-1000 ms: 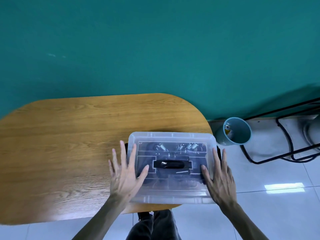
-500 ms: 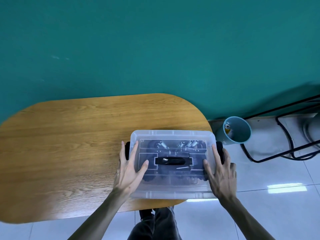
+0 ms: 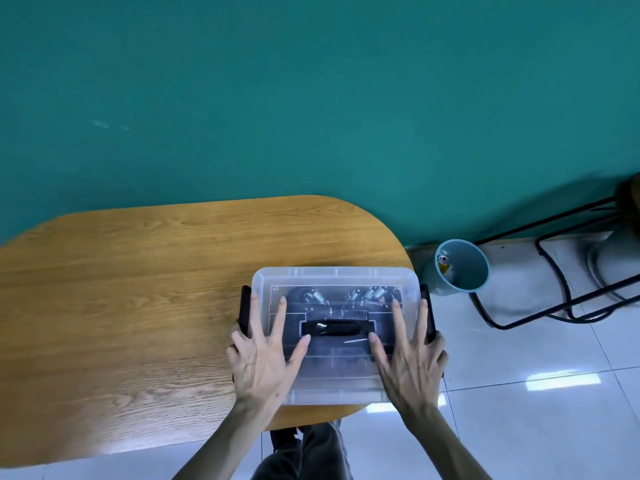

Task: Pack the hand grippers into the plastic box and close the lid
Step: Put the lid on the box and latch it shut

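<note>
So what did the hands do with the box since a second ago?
Both hands slid further onto the lid: the left hand and right hand now lie flat on top with fingers spread, their outer fingers by the black side latches. Nothing was picked up or let go. The plastic box, the hand grippers inside and the table stayed put.

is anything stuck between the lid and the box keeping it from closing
Nothing visible. The lid lies flat on the plastic box, the hand grippers show beneath it, and the left hand and right hand rest flat on top beside the black side latches.
</note>
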A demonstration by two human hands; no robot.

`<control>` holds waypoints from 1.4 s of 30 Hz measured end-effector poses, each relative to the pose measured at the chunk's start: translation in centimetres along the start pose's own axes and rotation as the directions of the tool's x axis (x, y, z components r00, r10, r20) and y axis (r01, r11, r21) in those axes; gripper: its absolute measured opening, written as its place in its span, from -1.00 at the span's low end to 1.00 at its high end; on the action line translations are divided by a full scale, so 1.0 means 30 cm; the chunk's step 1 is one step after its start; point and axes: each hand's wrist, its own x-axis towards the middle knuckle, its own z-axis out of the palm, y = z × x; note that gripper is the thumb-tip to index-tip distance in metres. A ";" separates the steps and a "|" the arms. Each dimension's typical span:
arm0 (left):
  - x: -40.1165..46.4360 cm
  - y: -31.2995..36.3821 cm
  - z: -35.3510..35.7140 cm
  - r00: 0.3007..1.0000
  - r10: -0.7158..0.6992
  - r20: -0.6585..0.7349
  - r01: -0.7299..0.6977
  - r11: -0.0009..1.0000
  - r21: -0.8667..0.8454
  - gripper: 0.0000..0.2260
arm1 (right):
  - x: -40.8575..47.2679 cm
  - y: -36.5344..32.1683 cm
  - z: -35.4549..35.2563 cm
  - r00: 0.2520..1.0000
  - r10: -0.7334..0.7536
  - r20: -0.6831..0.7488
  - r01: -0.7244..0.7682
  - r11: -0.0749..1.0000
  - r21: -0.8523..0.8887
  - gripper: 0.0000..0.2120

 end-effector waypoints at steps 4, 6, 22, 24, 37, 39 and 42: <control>0.003 0.025 -0.005 1.000 -0.021 0.013 0.021 0.999 0.041 -0.26 | 0.001 -0.007 0.002 1.000 -0.015 0.020 0.016 1.000 -0.023 -0.26; 0.004 0.028 -0.005 0.999 -0.029 0.033 0.027 0.998 0.053 -0.28 | 0.002 -0.011 -0.001 0.999 -0.025 0.031 0.026 0.999 -0.036 -0.29; 0.011 0.066 -0.012 0.995 -0.051 0.084 0.045 0.996 0.077 -0.34 | -0.005 -0.032 0.003 0.996 -0.078 -0.035 0.076 0.995 -0.063 -0.41; 0.006 0.078 -0.019 0.995 -0.038 0.097 0.028 0.995 0.100 -0.32 | -0.008 -0.034 0.004 0.996 -0.085 -0.040 0.082 0.995 -0.061 -0.41; -0.002 0.056 0.025 0.999 -0.016 0.046 0.013 0.998 0.058 -0.31 | -0.009 -0.024 0.032 0.997 -0.074 0.007 0.074 0.996 -0.039 -0.38; -0.001 0.050 0.030 0.999 -0.005 0.032 0.003 0.998 0.058 -0.30 | -0.010 -0.021 0.036 0.997 -0.077 0.007 0.077 0.997 -0.031 -0.37; 0.000 0.050 0.031 1.000 -0.003 0.023 0.002 0.999 0.053 -0.30 | -0.011 -0.018 0.039 0.997 -0.082 -0.005 0.082 0.996 -0.024 -0.36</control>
